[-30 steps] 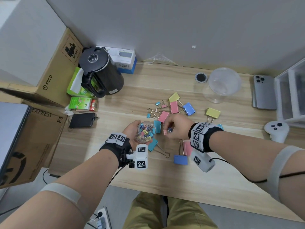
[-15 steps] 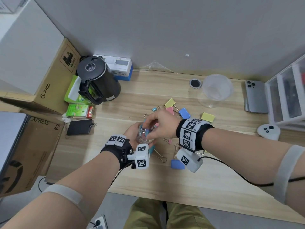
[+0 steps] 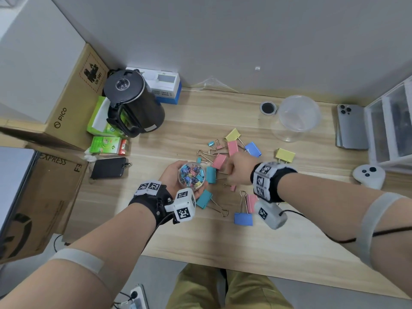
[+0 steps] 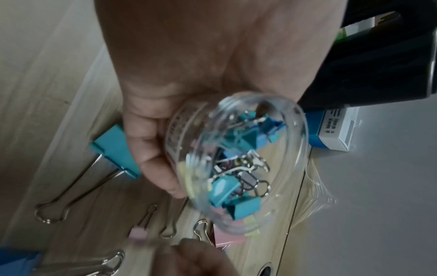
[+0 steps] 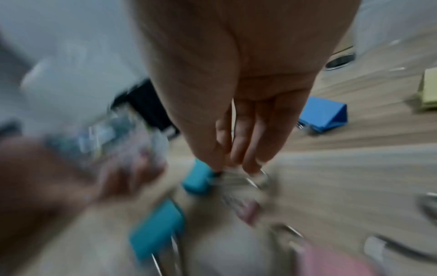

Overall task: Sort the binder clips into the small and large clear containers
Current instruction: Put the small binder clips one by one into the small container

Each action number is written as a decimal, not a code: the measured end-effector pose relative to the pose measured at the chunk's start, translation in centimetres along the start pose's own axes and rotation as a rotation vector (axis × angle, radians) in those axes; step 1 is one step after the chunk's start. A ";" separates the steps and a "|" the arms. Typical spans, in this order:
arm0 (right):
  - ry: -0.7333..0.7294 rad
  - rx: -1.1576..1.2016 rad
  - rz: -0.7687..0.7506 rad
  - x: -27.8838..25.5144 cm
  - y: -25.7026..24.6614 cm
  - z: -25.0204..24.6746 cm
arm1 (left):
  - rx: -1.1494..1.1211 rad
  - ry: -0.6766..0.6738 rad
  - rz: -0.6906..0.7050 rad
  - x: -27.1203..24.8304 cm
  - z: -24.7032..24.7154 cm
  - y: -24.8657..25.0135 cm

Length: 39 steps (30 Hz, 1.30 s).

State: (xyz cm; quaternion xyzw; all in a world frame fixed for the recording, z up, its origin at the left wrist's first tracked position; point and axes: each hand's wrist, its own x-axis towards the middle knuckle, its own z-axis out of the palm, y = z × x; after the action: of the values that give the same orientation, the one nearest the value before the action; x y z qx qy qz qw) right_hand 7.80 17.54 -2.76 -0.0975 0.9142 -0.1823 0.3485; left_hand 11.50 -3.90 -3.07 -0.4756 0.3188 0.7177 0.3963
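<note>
The right hand has left the jar mouth, so 1 more small clip seems sorted; its fingers point down, nearly straight, at a teal clip's wire handles, grip unclear. The left hand wraps the small container near the desk's middle. The large container stands empty near the back edge.

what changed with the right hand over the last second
The right hand went from the table to the top of the small container and has now swung back right, fingers reaching down by a teal clip; whether it grips anything is unclear. The left hand still holds the container; the large container stayed put.
</note>
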 end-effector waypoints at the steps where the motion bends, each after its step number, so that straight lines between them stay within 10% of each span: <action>1: -0.029 -0.118 -0.012 -0.3 0.2 0.8 | -0.010 0.008 0.005 0.0 -0.2 0.1; 11: -0.080 -0.259 -0.087 0.3 -0.2 4.2 | 0.026 0.041 0.022 -0.3 -2.2 1.2; 21: 0.214 -0.151 -0.252 4.9 -4.0 0.6 | -0.003 0.032 0.035 -0.7 -2.8 3.7; 31: 0.075 -0.468 -0.258 9.0 -7.1 3.3 | -0.010 0.053 0.019 0.9 -4.4 5.2; 39: 0.260 0.382 -0.283 8.4 -7.8 -0.3 | -0.054 0.112 0.051 1.7 -2.6 5.8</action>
State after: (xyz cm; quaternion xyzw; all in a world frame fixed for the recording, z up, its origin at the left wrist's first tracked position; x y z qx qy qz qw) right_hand 1.80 7.91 -4.53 -0.1325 0.8776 -0.4096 0.2112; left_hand 7.15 -8.42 -5.08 -0.5174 0.3328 0.7082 0.3464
